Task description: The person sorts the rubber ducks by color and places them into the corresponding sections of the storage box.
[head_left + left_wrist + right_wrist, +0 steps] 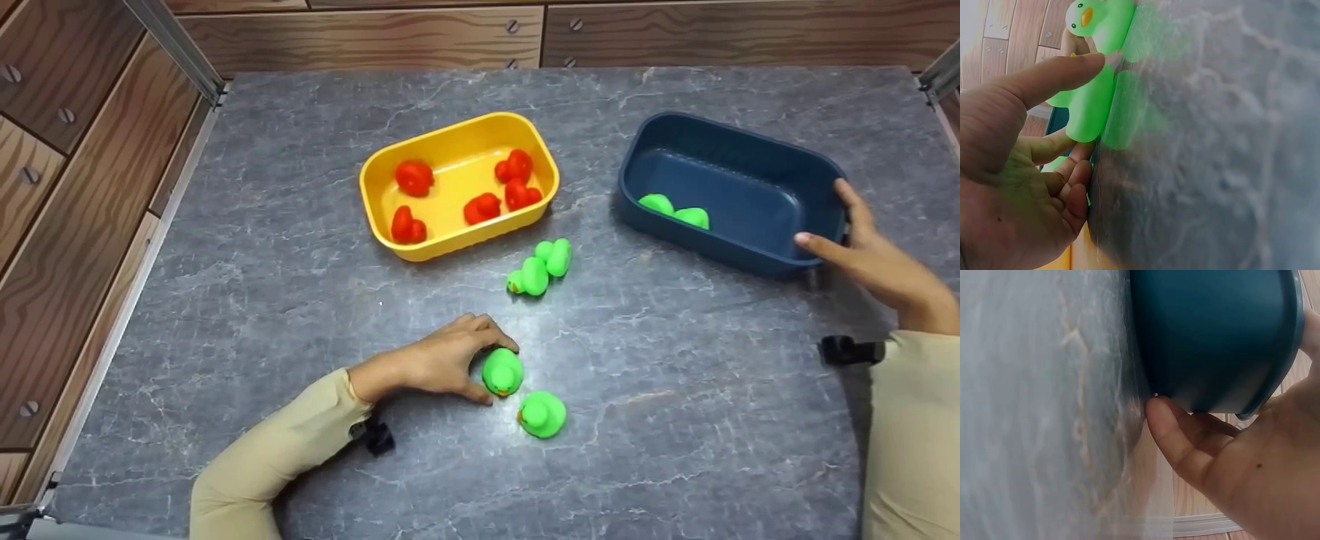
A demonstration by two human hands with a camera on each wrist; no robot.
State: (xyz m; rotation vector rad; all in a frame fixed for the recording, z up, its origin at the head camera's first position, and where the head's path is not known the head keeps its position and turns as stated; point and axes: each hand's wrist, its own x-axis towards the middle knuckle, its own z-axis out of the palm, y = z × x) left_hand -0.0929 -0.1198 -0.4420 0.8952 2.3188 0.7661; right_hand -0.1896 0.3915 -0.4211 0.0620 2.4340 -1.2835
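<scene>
My left hand has its thumb and fingers curled round a green rubber duck on the tabletop; in the left wrist view, thumb and fingers lie at opposite sides of the duck. Just to its front right sits another green duck, its beak facing left. At the far right my right hand grips the end of a dark blue bin, thumb over the rim and fingers along the outer wall. Inside that bin, two green ducks show near the front wall.
A yellow bin with several red ducks stands at the back centre. Two green ducks lie close together in front of it. Wood-patterned panels border the grey marbled table at the back and left.
</scene>
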